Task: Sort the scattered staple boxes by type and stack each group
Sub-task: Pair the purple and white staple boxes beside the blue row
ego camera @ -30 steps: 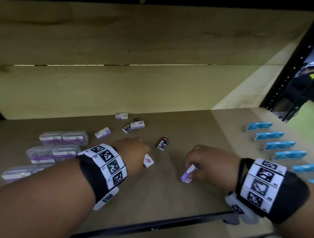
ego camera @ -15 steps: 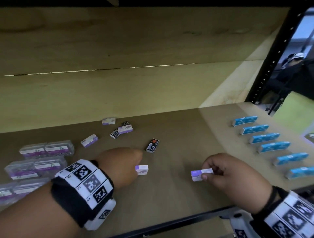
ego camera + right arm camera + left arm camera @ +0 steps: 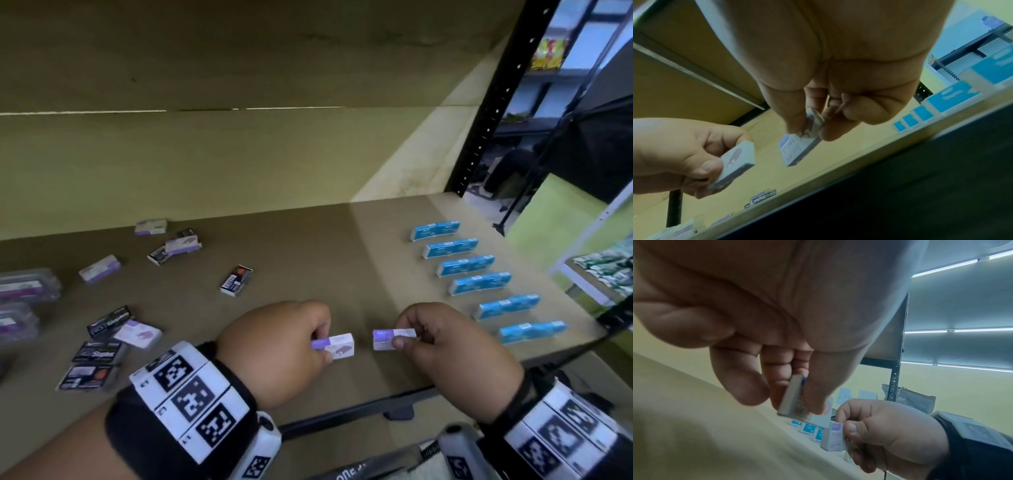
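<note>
My left grip (image 3: 291, 346) is pinching a white-and-purple staple box (image 3: 334, 346) between thumb and fingers, and my right grip (image 3: 445, 346) is pinching a second white-and-purple staple box (image 3: 394, 339) the same way; the two boxes hang just above the shelf (image 3: 308, 246), near each other with a small gap between them. Beyond my right grip I see blue boxes (image 3: 479, 283) standing in a row toward the shelf's right edge. Past my left grip a black staple box (image 3: 236, 280) lies alone, and farther off a loose scatter of purple and black boxes (image 3: 174, 246). Outward of my left wrist lie more black boxes (image 3: 97, 353) with a purple one (image 3: 138, 333) resting among them, and clear plastic cases (image 3: 25, 291) sit farther out.
</note>
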